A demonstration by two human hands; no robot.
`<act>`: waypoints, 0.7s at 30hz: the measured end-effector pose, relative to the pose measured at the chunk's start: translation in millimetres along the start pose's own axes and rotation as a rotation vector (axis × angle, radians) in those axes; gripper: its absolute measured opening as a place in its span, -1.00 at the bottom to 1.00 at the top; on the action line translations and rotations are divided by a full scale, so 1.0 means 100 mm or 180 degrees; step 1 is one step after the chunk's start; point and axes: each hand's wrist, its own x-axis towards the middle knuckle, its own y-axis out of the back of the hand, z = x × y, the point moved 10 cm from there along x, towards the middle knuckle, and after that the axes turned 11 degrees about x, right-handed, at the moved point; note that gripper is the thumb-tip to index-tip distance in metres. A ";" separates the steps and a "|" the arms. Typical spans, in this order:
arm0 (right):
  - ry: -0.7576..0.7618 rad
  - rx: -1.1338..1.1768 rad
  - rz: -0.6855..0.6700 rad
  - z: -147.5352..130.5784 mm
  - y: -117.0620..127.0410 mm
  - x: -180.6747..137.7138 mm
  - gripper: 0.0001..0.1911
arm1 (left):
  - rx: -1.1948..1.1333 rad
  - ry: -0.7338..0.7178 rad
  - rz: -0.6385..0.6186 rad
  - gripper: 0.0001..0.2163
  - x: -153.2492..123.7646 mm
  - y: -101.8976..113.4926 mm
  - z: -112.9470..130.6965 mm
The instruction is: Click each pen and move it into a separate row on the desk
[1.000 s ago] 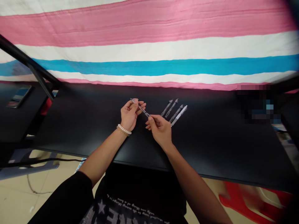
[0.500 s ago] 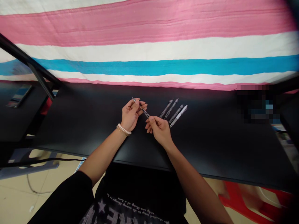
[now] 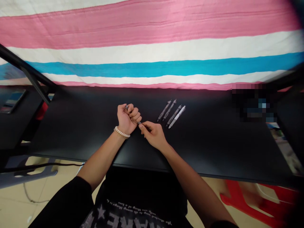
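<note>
My left hand (image 3: pixel 127 119) is curled into a fist around a slim dark pen (image 3: pixel 139 122), which hides most of the barrel. Only a metal end shows above my fingers, and the lower end pokes out towards my right hand (image 3: pixel 152 133). That hand pinches the lower end between thumb and fingers. A little to the right, several loose pens lie side by side on the black table (image 3: pixel 95 139), among them a dark one (image 3: pixel 163 110) and a white one (image 3: pixel 177 117). A beaded bracelet (image 3: pixel 122 133) circles my left wrist.
A pink, white and blue striped cloth (image 3: pixel 152 60) hangs behind the table. A black metal frame (image 3: pixel 28 69) crosses the left side, near a phone-like device (image 3: pixel 11 101). A pixelated patch (image 3: pixel 254 104) covers the table's right part. A red plastic stool (image 3: pixel 247 202) stands on the floor.
My left hand has closed from a fingertip hold into a fist around the pen. My hands have drawn closer together, and the whole view has shifted slightly.
</note>
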 end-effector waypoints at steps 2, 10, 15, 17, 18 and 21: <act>0.0002 -0.0001 0.0029 0.00 0.01 0.00 -0.59 | -0.0056 -0.0050 0.0027 -0.51 0.00 0.00 0.01; 0.0182 -0.0355 0.0275 -0.08 0.11 -0.01 -0.60 | 0.0843 -0.0165 -0.0054 -0.56 0.08 -0.04 -0.10; 0.0246 -0.0928 0.0857 -0.10 0.33 -0.03 -0.65 | 0.2390 -0.0758 -0.0058 -0.69 0.11 0.00 -0.13; 0.0303 -0.1167 0.0992 -0.12 0.37 -0.04 -0.66 | 0.2785 -0.0958 -0.0131 -0.68 0.09 -0.02 -0.13; 0.0351 -0.1276 0.1068 -0.14 0.39 -0.06 -0.66 | 0.2915 -0.1051 -0.0115 -0.66 0.08 -0.02 -0.12; 0.0452 -0.1456 0.1327 -0.19 0.48 -0.11 -0.63 | 0.3186 -0.1245 0.0002 -0.58 0.05 -0.01 -0.08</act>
